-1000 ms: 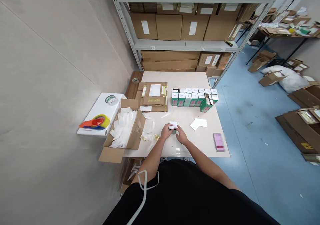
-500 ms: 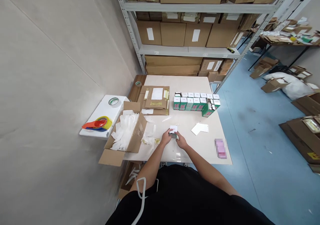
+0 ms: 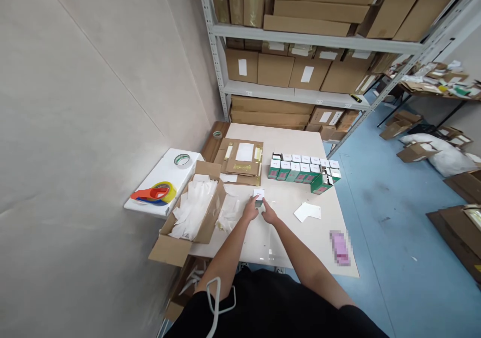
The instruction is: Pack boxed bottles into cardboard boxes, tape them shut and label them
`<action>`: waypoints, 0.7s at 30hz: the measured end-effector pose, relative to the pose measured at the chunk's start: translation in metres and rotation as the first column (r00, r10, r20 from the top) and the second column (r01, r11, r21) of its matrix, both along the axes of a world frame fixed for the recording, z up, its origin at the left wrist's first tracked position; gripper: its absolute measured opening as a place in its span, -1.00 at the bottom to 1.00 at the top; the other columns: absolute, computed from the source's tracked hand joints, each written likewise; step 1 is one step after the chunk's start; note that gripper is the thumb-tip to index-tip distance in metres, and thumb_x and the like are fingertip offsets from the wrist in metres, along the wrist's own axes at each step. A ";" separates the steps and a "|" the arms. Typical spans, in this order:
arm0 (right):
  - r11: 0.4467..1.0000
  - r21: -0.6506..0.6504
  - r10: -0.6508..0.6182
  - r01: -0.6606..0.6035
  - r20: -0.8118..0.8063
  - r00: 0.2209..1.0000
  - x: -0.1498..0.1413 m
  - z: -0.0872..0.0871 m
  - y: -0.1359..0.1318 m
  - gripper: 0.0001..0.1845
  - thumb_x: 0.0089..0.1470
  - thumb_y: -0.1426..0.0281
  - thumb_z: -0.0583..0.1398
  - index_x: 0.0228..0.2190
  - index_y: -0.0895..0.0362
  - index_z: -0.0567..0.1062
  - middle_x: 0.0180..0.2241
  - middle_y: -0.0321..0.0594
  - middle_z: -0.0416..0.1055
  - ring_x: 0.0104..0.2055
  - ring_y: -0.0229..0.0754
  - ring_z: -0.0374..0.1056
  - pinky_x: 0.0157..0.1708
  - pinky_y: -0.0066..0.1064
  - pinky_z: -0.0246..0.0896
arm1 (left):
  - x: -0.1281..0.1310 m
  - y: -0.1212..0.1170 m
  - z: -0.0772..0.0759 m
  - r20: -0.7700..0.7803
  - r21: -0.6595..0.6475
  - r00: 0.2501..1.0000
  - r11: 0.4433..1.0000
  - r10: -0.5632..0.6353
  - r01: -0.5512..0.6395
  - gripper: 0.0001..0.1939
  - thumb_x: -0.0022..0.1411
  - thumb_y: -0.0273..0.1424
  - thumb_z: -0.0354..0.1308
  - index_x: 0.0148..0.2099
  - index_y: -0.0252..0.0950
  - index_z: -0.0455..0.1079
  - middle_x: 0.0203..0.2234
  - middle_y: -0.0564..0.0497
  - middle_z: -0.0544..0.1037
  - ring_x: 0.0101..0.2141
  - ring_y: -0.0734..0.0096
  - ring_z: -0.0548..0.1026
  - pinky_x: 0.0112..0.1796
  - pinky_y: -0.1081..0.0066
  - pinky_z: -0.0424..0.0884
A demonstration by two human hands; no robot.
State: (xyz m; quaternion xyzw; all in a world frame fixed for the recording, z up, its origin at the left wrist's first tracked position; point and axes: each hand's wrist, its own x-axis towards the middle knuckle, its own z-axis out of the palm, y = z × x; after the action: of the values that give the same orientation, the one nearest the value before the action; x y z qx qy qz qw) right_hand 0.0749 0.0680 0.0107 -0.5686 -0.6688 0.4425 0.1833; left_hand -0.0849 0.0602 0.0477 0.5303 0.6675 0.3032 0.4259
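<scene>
A small box (image 3: 259, 193) with a white top and a dark greenish side is between my hands, over the near middle of the table. My left hand (image 3: 250, 210) grips it from the left, a finger reaching onto the white top. At its lower right side, my right hand (image 3: 269, 213) has fingertips against the edge; the thumb sits a little apart. Farther right stand green-and-white boxes (image 3: 294, 172) in two rows. One open green box (image 3: 321, 183) sits out of line in front of them. White cards (image 3: 307, 211) lie to the right of my hands.
On the left, an open carton (image 3: 210, 215) holds white paper strips. Beside it, a tape dispenser (image 3: 156, 193) and a tape roll (image 3: 182, 159) rest on a white surface. Flattened cardboard (image 3: 242, 160) lies behind my hands. Shelving (image 3: 293, 93) with cartons rises behind the table. A pixelated pink item (image 3: 340, 248) lies front right.
The small box has moved slightly forward, away from my body, with both hands following. Its white top now looks closed and flat. The camera view has shifted, showing more of the upper shelf.
</scene>
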 end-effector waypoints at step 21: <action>0.933 0.360 -0.067 -0.017 0.220 0.973 -0.033 0.024 -0.036 -0.23 0.15 0.46 0.14 0.38 0.09 0.21 0.41 0.04 0.12 0.43 0.11 0.09 0.31 0.04 0.17 | -0.050 -0.007 0.042 -0.005 0.172 1.000 0.985 0.017 -0.016 -0.27 0.27 -0.50 0.14 0.46 -0.21 0.17 0.44 -0.20 0.16 0.41 0.02 0.13 0.35 0.06 0.12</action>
State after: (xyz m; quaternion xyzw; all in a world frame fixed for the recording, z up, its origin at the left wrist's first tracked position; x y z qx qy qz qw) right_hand 0.0420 0.0318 0.0349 -0.5811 -0.7476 0.2419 0.2119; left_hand -0.1346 0.0532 0.0892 0.5605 0.6446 0.3613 0.3740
